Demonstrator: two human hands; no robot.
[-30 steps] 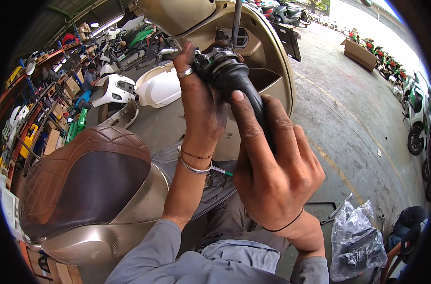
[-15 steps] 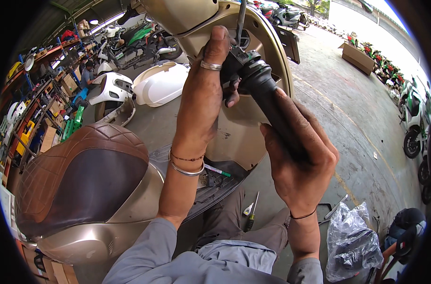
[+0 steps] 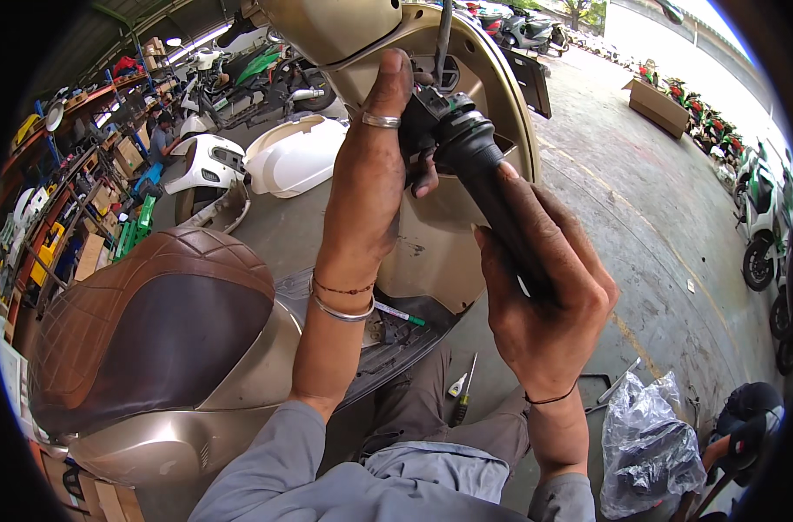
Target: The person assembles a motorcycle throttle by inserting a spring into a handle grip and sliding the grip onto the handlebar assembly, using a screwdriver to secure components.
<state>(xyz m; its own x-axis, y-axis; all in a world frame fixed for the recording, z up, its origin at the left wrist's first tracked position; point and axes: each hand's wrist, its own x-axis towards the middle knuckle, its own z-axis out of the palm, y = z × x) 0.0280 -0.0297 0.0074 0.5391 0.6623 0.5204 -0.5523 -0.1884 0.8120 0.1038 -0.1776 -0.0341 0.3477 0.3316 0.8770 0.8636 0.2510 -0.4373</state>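
Note:
In front of the gold scooter's front panel (image 3: 436,252), my right hand (image 3: 553,304) is wrapped round a black rubber handlebar grip (image 3: 492,187). The grip slants from upper left to lower right. My left hand (image 3: 362,183) is closed on the black switch housing (image 3: 424,113) at the grip's upper end, its thumb pointing up along the side. Some left fingers are hidden behind the housing. A grey cable (image 3: 444,43) runs upward just behind it. To my left is the scooter's brown quilted seat (image 3: 153,322).
A green-and-white marker (image 3: 401,314) lies on the scooter's footboard. Below are a screwdriver (image 3: 466,396), a small white bottle (image 3: 456,384) and a clear plastic bag (image 3: 649,435) on the floor. White body panels (image 3: 296,157) lie far left; parked scooters (image 3: 758,204) line the right.
My right hand and the lower end of the grip have shifted slightly left. My left hand keeps its hold on the switch housing, almost in place.

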